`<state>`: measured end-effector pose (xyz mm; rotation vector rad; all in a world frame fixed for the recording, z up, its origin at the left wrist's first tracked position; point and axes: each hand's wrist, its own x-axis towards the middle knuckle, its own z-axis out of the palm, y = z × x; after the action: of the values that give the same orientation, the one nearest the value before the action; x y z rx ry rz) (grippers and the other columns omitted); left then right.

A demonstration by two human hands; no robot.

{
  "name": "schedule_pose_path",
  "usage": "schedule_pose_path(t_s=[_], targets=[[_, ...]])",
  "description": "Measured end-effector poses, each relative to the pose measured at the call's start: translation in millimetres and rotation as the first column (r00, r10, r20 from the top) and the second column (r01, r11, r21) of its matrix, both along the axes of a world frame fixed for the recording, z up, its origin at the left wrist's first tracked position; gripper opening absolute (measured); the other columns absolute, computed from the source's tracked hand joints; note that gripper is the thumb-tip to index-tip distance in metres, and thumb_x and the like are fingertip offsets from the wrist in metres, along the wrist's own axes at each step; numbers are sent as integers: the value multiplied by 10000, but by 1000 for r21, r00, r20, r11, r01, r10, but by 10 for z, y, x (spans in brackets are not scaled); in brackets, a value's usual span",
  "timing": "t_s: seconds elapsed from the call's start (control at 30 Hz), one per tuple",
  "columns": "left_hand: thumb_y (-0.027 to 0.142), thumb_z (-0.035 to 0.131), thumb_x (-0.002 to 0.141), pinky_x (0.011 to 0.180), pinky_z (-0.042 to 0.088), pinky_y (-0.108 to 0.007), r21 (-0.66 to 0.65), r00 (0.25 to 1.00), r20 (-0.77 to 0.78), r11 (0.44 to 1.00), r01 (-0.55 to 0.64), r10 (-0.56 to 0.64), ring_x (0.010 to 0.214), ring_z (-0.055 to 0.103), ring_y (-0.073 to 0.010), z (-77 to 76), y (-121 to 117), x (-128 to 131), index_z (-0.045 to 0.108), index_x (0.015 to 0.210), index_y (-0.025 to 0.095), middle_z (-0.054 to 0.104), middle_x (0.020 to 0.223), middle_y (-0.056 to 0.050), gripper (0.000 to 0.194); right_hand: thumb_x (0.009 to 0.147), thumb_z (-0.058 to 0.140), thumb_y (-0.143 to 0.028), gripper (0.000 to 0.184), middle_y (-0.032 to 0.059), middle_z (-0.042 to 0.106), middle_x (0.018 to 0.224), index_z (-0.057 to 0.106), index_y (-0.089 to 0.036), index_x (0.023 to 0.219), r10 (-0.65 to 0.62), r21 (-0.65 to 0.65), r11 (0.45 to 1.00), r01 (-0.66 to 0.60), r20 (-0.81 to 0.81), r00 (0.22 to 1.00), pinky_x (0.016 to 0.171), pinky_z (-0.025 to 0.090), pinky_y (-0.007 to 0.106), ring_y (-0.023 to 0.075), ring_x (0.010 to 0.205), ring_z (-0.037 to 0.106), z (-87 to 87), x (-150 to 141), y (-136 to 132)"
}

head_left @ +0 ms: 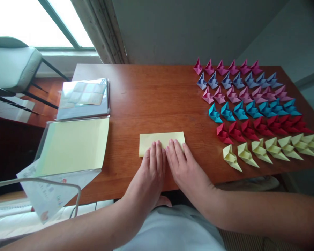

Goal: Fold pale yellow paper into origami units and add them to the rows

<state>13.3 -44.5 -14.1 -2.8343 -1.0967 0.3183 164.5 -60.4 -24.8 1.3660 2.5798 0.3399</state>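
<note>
A pale yellow sheet of paper [147,140], a narrow rectangle that looks folded over, lies flat near the table's front edge. My left hand [151,170] presses its outstretched fingers along the sheet's near edge. Close beside it, my right hand [183,165] also lies flat, fingertips on the right half of the paper. The fingers of both hands cover much of the near edge. Neither hand grips anything.
Rows of pointed origami figures stand at the right, among them yellow [259,150], red [248,130] and blue [240,111] ones. At the left lie a stack of yellow paper [73,146] and a clear-wrapped pack [86,109]. A white cable [54,183] crosses the lower left.
</note>
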Motion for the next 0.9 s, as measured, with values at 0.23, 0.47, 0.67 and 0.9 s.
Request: schedule_pose_path(t_s=[0.23,0.47,0.67,0.9], targets=[[866,723,492,1227,268,-559,10,996,-85,1000,-6,7,1482,249,-521,-19,-30,16,313,1518,-93,272,1571,-385,1463,913,271,-1,550,340,475,1475,492,134,1398,-73,82,994,72,5,997,1111,436,596,436,1361,501,51,412,-234],[875,711,506,1214,270,-571,31,997,-80,999,-8,11,1477,262,-516,-15,-43,20,234,1574,-4,307,1568,-365,1463,912,389,-60,539,364,479,1458,479,148,1401,-103,87,991,104,-17,995,1073,498,533,433,1326,535,202,356,-166],[854,702,568,1215,281,-560,-4,998,-66,1000,-4,3,1486,252,-501,30,1,8,268,1561,-17,283,1580,-358,1391,923,368,-60,549,312,459,1504,462,102,1438,-73,56,995,78,-89,993,1061,516,529,408,1358,509,44,229,-188],[754,722,677,1226,291,-548,31,994,7,993,-112,112,1495,248,-483,-35,-109,-312,319,1515,-93,232,1593,-360,1258,917,373,-33,525,347,476,1471,479,149,1398,-50,93,994,61,-113,992,1059,525,518,417,1319,545,-1,248,-185]])
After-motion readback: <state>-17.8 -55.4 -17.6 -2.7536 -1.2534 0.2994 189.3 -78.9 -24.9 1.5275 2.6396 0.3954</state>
